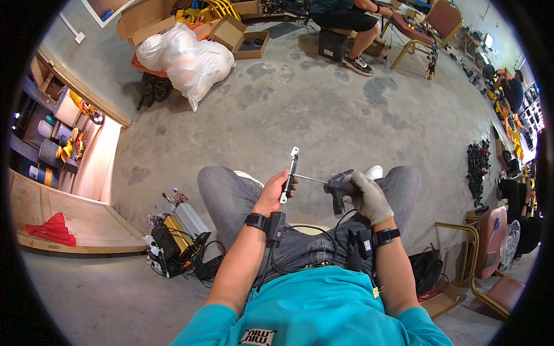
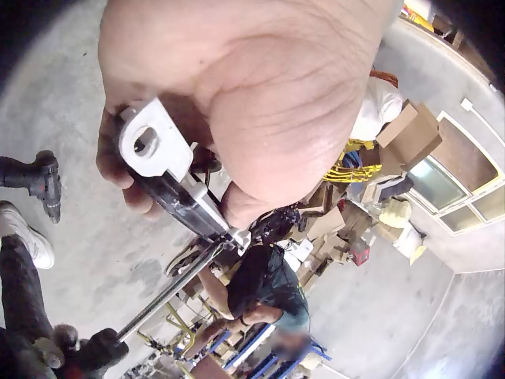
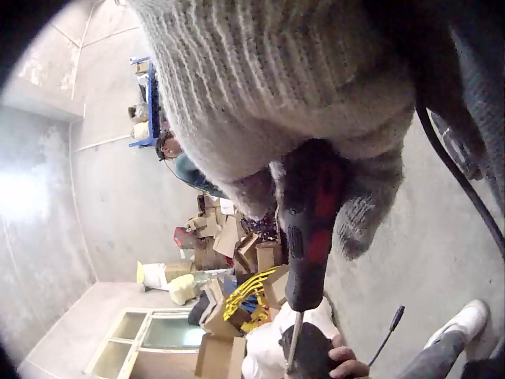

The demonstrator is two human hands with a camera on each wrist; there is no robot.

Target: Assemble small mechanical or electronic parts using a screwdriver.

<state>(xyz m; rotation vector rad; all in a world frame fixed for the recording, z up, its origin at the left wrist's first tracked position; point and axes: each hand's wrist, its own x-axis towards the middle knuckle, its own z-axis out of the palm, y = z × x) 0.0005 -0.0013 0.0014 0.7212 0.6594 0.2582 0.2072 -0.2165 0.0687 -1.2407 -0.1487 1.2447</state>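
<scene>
My bare left hand point(image 1: 270, 195) grips a slim black bar-shaped part point(image 1: 288, 183) that has a white tab with a hole at each end. In the left wrist view the nearer white tab point(image 2: 170, 150) sticks out below the palm. My right hand point(image 1: 370, 199), in a knitted grey-white glove, holds a screwdriver point(image 3: 306, 260) by its black and red handle. Its long metal shaft point(image 2: 170, 294) reaches across to the part, the tip right at the part's side. A black power drill point(image 2: 39, 183) shows below, between the legs.
To the left, a cluster of cables and boxy devices point(image 1: 187, 222) lies beside a wooden panel point(image 1: 104, 230) bearing a red cloth. White plastic bags point(image 1: 190, 60) and open cartons point(image 1: 251, 46) stand ahead. Another person point(image 1: 352, 20) sits at the far side, near a chair point(image 1: 430, 29).
</scene>
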